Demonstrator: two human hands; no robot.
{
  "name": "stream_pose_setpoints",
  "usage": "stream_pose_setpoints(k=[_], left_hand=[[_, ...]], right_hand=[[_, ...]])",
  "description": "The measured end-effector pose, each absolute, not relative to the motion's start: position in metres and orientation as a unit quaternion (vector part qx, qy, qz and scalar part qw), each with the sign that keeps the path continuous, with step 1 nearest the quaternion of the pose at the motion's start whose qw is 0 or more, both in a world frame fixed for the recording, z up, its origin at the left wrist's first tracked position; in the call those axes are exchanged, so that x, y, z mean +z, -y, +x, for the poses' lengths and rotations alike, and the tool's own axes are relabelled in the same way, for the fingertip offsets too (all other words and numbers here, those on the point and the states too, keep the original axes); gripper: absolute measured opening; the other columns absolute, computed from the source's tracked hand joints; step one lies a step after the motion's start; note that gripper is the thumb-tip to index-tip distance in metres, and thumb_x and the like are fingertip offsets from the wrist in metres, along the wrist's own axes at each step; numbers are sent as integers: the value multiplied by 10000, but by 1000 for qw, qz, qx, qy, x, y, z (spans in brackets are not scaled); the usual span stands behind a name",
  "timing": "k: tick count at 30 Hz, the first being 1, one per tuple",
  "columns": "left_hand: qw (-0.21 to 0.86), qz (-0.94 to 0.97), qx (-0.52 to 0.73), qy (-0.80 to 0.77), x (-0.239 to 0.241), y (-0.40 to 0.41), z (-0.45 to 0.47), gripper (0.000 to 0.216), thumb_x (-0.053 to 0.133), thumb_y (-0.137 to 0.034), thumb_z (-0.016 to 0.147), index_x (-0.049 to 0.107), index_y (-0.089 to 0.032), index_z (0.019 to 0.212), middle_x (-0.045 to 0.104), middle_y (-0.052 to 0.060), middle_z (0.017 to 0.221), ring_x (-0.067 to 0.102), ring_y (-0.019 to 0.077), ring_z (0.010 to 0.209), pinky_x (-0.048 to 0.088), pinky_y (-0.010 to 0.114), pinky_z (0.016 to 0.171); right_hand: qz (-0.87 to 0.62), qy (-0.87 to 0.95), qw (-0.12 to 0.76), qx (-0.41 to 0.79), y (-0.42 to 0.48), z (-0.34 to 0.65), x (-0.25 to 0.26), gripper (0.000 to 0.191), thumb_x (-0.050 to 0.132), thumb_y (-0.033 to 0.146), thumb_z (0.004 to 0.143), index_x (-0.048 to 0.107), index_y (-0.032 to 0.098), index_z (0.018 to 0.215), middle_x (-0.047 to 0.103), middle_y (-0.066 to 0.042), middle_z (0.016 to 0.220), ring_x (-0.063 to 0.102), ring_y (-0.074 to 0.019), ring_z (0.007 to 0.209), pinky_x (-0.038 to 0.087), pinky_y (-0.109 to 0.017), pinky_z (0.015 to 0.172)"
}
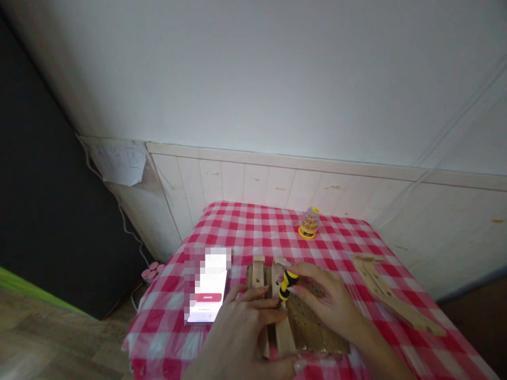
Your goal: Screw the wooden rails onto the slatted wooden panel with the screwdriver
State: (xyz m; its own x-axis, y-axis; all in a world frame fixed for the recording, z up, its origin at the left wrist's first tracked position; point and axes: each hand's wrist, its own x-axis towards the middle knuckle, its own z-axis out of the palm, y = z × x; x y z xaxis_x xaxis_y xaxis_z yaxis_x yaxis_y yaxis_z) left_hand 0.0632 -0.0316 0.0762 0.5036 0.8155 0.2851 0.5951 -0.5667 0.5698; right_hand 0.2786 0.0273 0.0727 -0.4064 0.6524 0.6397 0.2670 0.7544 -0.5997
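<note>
My right hand (322, 298) is closed round a short yellow and black screwdriver (288, 285). The tool leans over the right one of two pale wooden strips (283, 335), and its tip is hidden by my fingers. From the left, my left hand (249, 327) reaches across both strips and holds them down, fingertips close to the screwdriver's lower end and thumb near the strip's front end. The other strip (258, 272) shows a dark hole near its far end. Beneath them lies a brown wooden board (317, 330) dotted with small holes.
A lit phone (206, 295) lies left of the board. Behind stands a clear, yellow-based bit holder (309, 224). Curved wooden pieces (392, 295) lie at the right. The red-and-white checked tablecloth (245, 221) meets a panelled wall (253, 179); a dark panel (51, 174) rises at left.
</note>
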Motion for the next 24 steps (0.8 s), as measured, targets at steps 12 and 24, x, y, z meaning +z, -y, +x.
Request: stream_pose_setpoints(k=[12,24], left_hand=[[229,841,247,-423,77,31,64,433,882,-517,762,803,-293,1125,797,57,1199,669,403,1245,545,548,1005],[250,834,239,-430,79,29,66,435,911,-461,726,814,-277,1109,789,54,1227,680,382,1238,525,518,1043]], right_hand=[[-335,790,510,65,-20,266,55,370,678,468,961,615,314,1291,790,-65,1003,780,-242,849,638,-357,718],[-297,796,492,191,-18,263,63,134,664,310,974,601,278,1088,770,-33,908,765,-210,798,613,-318,732]])
